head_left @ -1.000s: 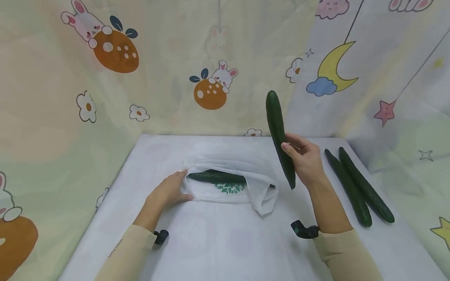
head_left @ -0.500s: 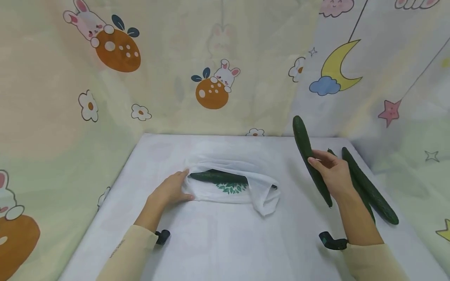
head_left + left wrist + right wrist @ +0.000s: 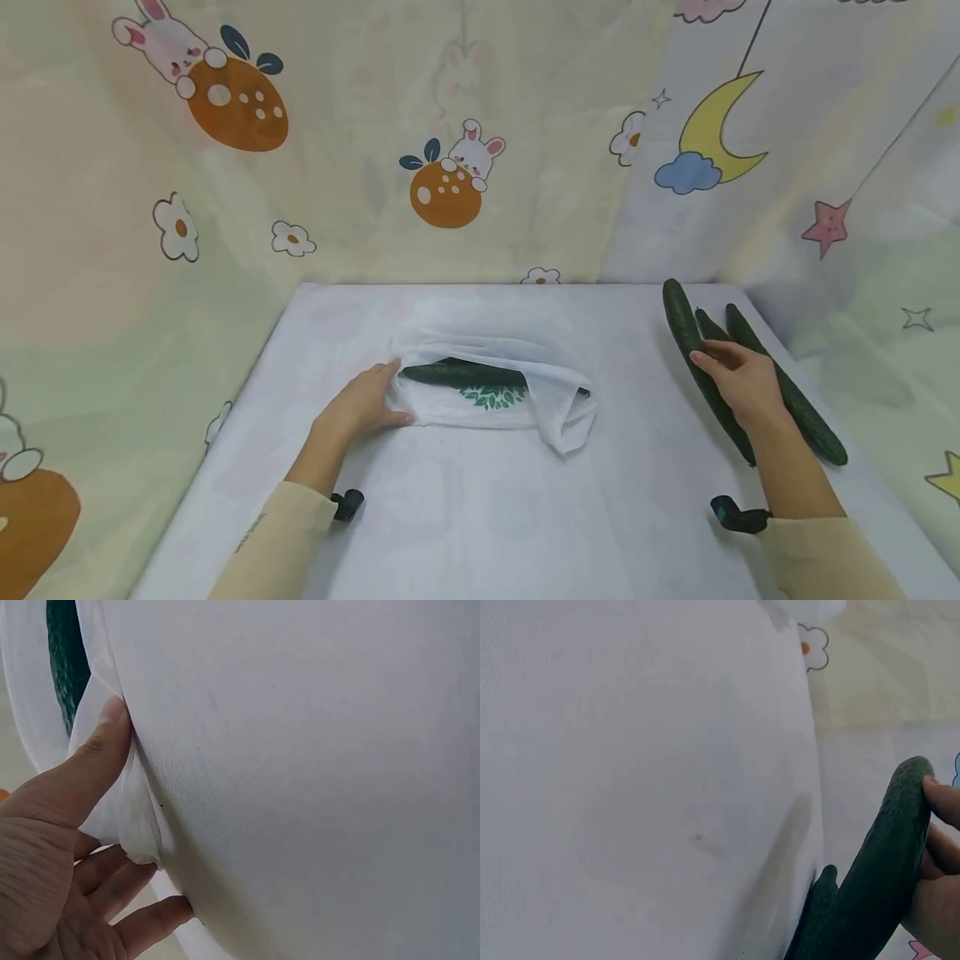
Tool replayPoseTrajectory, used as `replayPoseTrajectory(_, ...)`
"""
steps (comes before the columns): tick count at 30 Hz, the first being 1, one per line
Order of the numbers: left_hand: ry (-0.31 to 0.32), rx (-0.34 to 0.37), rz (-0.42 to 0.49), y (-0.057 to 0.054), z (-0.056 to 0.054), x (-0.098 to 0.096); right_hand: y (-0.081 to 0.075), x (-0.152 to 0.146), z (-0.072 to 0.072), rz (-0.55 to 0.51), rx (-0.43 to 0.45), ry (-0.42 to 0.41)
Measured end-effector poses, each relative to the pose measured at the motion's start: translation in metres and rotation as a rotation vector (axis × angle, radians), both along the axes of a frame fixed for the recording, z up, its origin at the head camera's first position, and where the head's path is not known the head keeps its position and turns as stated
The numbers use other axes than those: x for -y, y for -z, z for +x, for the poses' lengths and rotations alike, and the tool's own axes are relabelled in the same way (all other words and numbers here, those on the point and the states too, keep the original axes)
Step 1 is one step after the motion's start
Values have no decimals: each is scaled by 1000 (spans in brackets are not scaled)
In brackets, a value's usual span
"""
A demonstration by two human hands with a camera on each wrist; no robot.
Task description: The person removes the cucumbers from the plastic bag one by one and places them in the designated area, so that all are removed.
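Note:
My left hand [image 3: 365, 400] holds the left end of a white bag [image 3: 465, 418] with a green leaf print. In the left wrist view the thumb lies on the near edge of the bag [image 3: 112, 761], the fingers on its other side. Through the bag's gap a cucumber [image 3: 465, 374] shows, partly covered by white folds. My right hand [image 3: 742, 383] grips another cucumber [image 3: 686, 333] between thumb and fingers, tilted, at the table's right side. In the right wrist view this held cucumber [image 3: 877, 885] rises above its shadow.
Two more cucumbers lie at the right, one [image 3: 708, 325] mostly hidden behind the right hand and held cucumber, the other [image 3: 810, 412] running along the table's right edge. Patterned cloth [image 3: 555, 200] stands behind the white table [image 3: 480, 525] and at both sides.
My right hand has carried its cucumber to the right and down, from beside the bag to beside the two lying cucumbers. The left hand and the bag stay put.

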State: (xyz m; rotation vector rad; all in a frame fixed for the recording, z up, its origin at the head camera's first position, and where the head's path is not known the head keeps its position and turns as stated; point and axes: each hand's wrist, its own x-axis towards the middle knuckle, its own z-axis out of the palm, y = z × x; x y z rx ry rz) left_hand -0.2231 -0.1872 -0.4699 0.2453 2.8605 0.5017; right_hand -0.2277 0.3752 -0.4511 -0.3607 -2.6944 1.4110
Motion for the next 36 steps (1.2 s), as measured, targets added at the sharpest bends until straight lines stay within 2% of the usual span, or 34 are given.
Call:
replayPoseTrajectory(7, -5, 13, 0, 3, 1, 3, 8, -8, 2, 47, 67, 20)
replayPoseTrajectory(14, -13, 14, 17, 5, -1, 3, 20, -18, -4, 235, 35, -12)
replayPoseTrajectory(18, -16, 30, 19, 7, -1, 1, 28, -20, -8, 321, 52, 36)
replayPoseTrajectory(23, -17, 37, 12, 4, 1, 0, 36, -18, -10, 359, 91, 77)
replayPoseTrajectory(28, -6, 32, 7, 0, 2, -2, 35, -14, -10, 360, 98, 94)
replayPoseTrajectory(33, -16, 27, -1, 1, 2, -1, 30, -10, -13, 371, 37, 114)
replayPoseTrajectory(36, -16, 27, 0, 1, 1, 0, 25, -8, -12, 386, -8, 93)
